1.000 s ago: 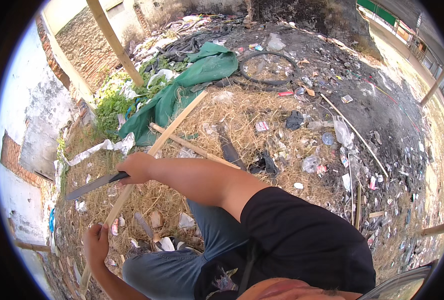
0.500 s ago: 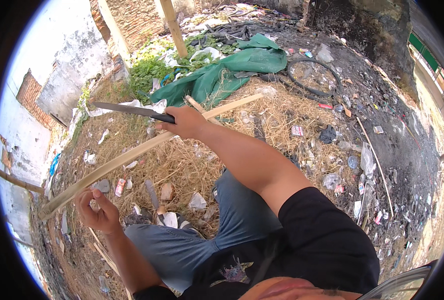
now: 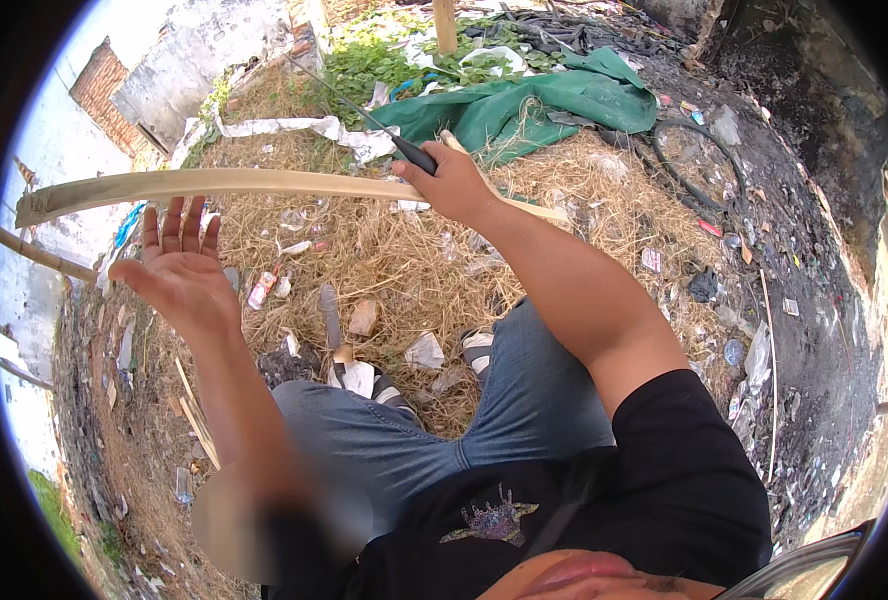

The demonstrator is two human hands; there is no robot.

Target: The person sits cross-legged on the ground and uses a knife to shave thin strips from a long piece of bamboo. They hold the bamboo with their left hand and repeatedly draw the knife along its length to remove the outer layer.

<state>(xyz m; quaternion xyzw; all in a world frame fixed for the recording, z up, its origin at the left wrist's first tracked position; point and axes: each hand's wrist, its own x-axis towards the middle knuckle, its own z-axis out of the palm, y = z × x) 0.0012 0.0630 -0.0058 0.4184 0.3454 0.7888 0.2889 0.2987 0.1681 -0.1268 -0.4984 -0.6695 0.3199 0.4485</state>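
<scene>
My right hand (image 3: 449,185) is closed round the black handle of a long-bladed knife (image 3: 416,155). Its blade points up and to the left, seen nearly edge-on. A long pale strip (image 3: 264,182), which looks like split bamboo, runs crosswise from the far left to beneath my right hand. Whether my right fingers also grip the strip is hidden. My left hand (image 3: 186,265) is open, palm up and fingers spread, with its fingertips at the strip's lower edge near the left end. Whether they touch it, I cannot tell.
A second knife (image 3: 330,315) with a wooden handle lies by my left foot, near a brick piece (image 3: 364,318). Dry straw and litter cover the ground. Beyond lie a green tarp (image 3: 564,105) and a black hose loop (image 3: 699,165). A thin stick (image 3: 770,370) lies at right.
The strip's left end has swung up and away, bringing the strip nearly level. My left hand has moved up and opened its fingers. The knife blade has turned to point more upward.
</scene>
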